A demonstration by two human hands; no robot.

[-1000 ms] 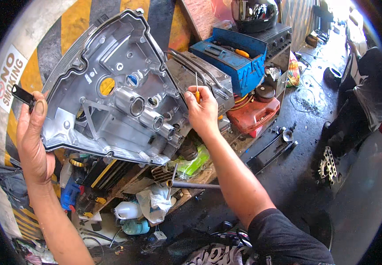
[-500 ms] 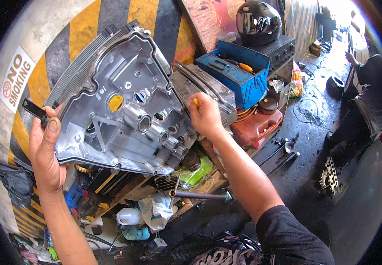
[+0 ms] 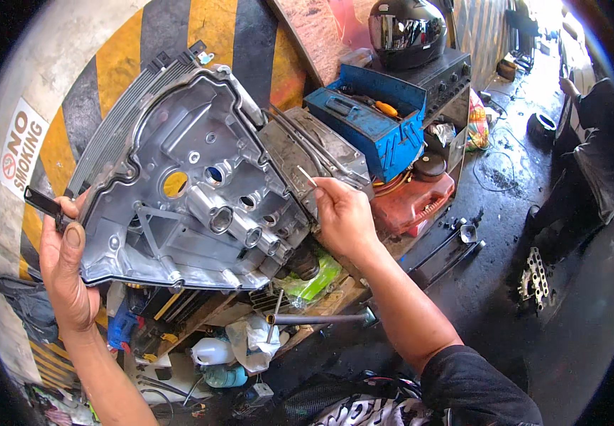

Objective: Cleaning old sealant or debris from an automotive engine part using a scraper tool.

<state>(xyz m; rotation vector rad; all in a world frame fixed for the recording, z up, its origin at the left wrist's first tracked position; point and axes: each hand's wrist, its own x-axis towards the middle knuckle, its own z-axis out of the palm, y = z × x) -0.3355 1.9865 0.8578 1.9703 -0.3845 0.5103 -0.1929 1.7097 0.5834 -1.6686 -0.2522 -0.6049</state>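
A large silvery cast-metal engine cover (image 3: 195, 129) stands tilted in front of me, its ribbed inner side, round holes and tubular bosses showing. My left hand (image 3: 70, 273) grips its lower left edge, thumb on the near side and fingers partly hidden behind it. A flat black piece (image 3: 43, 204) sticks out at those fingertips; whether it is fixed to the cover I cannot tell. Just off the cover's right edge, my right hand (image 3: 346, 219) pinches a thin pale stick-like piece (image 3: 305, 175) between thumb and fingers.
Right of the cover lie a greasy metal engine part (image 3: 286, 145) and an open blue toolbox (image 3: 364, 131). A black helmet (image 3: 408, 35) sits behind. Below are a red case (image 3: 420, 202), a metal pipe (image 3: 318, 319) and bottles (image 3: 213, 351). Another person (image 3: 598, 142) is at far right.
My right hand has drawn back slightly right and down from the cover's edge, and the thin piece in it now shows. The cover and my left hand appear shifted slightly left and down.
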